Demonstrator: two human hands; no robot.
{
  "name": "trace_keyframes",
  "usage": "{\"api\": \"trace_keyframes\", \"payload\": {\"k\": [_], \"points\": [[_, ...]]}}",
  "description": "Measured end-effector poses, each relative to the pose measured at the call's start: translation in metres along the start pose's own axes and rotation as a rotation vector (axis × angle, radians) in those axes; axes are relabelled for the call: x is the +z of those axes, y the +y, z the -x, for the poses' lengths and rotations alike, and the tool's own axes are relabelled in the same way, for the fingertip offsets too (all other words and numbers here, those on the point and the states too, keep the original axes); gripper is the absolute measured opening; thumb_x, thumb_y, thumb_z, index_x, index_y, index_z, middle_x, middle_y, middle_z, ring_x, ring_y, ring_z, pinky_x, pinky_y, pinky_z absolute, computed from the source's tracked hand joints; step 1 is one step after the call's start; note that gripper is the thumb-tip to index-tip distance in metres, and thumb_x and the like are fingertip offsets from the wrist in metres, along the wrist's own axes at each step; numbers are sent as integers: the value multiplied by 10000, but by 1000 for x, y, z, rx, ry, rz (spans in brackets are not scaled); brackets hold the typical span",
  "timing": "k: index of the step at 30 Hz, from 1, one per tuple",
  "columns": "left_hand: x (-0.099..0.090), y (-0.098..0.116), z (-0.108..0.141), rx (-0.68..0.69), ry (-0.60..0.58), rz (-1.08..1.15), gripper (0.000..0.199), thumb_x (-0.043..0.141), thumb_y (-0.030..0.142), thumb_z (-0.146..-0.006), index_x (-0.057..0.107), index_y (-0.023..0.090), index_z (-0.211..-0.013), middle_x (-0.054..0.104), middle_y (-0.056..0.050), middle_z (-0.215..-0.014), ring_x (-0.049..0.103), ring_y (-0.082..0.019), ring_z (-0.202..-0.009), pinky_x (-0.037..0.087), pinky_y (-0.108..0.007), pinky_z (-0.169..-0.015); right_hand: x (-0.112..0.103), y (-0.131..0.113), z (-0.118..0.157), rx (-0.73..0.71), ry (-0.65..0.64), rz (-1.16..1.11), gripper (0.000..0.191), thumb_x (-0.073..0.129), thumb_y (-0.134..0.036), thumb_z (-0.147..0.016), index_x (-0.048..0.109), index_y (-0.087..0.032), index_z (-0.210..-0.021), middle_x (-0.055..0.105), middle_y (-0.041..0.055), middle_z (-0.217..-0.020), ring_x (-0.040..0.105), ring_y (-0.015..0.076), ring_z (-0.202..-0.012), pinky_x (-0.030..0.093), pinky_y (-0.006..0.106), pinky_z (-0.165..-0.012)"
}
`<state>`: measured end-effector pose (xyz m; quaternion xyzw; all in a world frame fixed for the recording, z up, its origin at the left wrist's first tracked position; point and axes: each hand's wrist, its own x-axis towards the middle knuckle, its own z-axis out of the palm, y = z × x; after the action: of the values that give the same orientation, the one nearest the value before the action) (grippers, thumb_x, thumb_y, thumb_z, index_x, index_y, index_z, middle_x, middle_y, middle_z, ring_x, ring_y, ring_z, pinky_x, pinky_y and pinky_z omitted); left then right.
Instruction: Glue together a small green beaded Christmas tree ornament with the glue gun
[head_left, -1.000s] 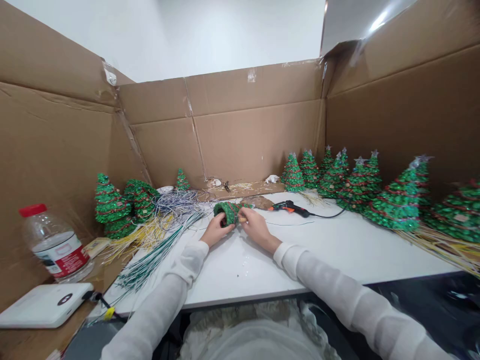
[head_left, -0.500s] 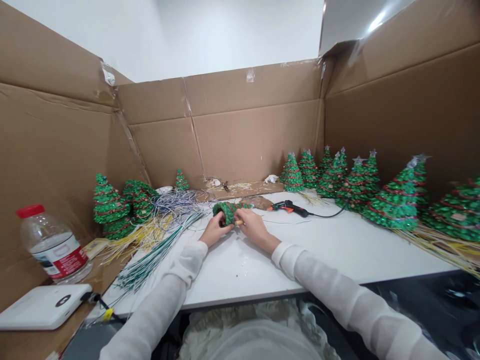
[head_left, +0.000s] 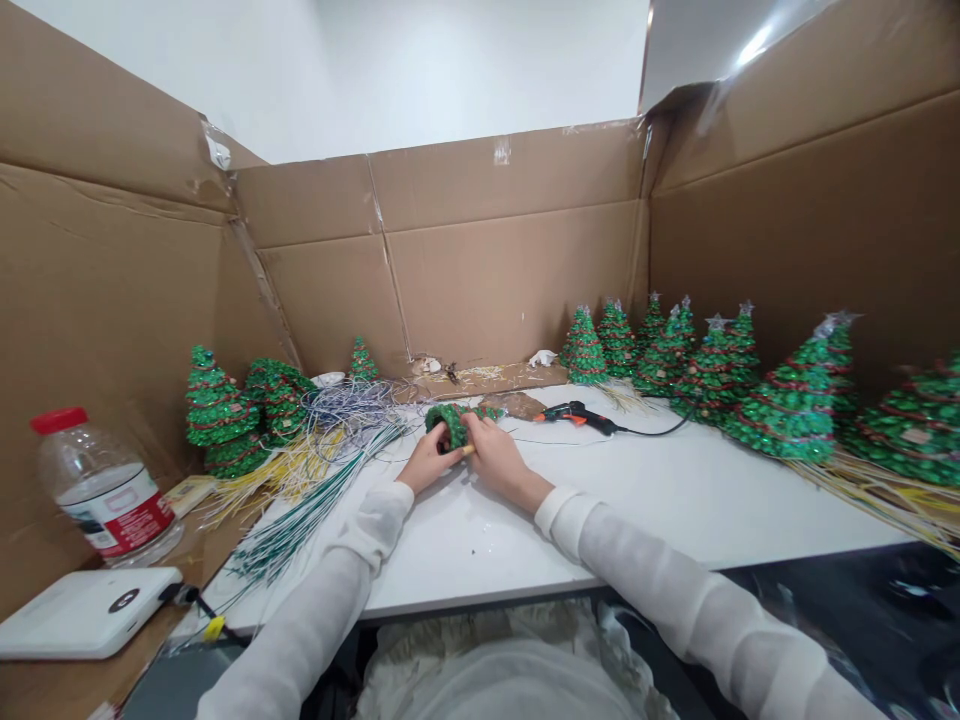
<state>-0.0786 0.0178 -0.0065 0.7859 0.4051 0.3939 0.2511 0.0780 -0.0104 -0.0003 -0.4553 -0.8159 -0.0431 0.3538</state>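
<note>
A small green beaded Christmas tree [head_left: 454, 428] lies on its side above the white tabletop, its open hollow base turned towards me and its tip pointing right. My left hand [head_left: 429, 460] is closed around the base end, thumb along the lower rim. Against the tree's near side, my right hand [head_left: 496, 456] is closed with the fingertips close to the left thumb. A short tan stick [head_left: 469, 450] pokes out from the right fingers by the rim; most of it is hidden. Behind the right hand rests a brown lump [head_left: 523, 405].
A black and orange glue gun [head_left: 576, 414] with a cord lies right of my hands. Bundles of green wires [head_left: 322, 500] and yellow wires [head_left: 274, 470] spread to the left. Finished trees [head_left: 716, 365] line the right side. A bottle [head_left: 112, 490] and white power bank [head_left: 90, 612] stand far left.
My right hand has shifted slightly left, bringing the tan stick closer to the tree's rim and my left thumb. The left hand and the tree look almost unmoved.
</note>
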Motion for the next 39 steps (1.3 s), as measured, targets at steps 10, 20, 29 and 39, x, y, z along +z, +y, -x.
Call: {"api": "trace_keyframes", "payload": {"k": [10, 20, 29, 39], "points": [[-6, 0, -5, -142, 3, 185, 206, 458, 346, -722, 541, 157, -727, 502, 14, -622, 432, -109, -584, 351, -216, -535, 3, -4, -3, 37, 5, -80, 372, 356, -33, -685, 442, -159, -1024, 565, 84, -890, 468, 212, -859, 390, 287, -724], [-3, -10, -8, -88, 28, 180, 215, 526, 373, -693, 517, 159, -712, 518, 13, -631, 463, -113, -606, 374, -226, -571, 0, -5, -3, 98, -45, -53, 341, 363, -75, -727, 425, -171, -1049, 599, 77, -870, 535, 202, -826, 372, 267, -644], [-5, -6, -6, -169, 75, 209, 192, 545, 326, -679, 433, 174, -648, 491, 39, -553, 464, -89, -487, 386, -217, -485, -11, -1, -2, 185, -115, -48, 231, 372, -96, -799, 436, -183, -1004, 626, 61, -914, 570, 173, -795, 315, 245, -576], [-6, 2, -2, 33, 205, -134, 70, 452, 216, -747, 503, 169, -741, 531, 12, -666, 480, -111, -607, 384, -228, -587, -9, 3, 0, 192, -105, 16, 159, 363, -106, -846, 486, -170, -925, 613, 71, -888, 531, 179, -816, 328, 255, -628]]}}
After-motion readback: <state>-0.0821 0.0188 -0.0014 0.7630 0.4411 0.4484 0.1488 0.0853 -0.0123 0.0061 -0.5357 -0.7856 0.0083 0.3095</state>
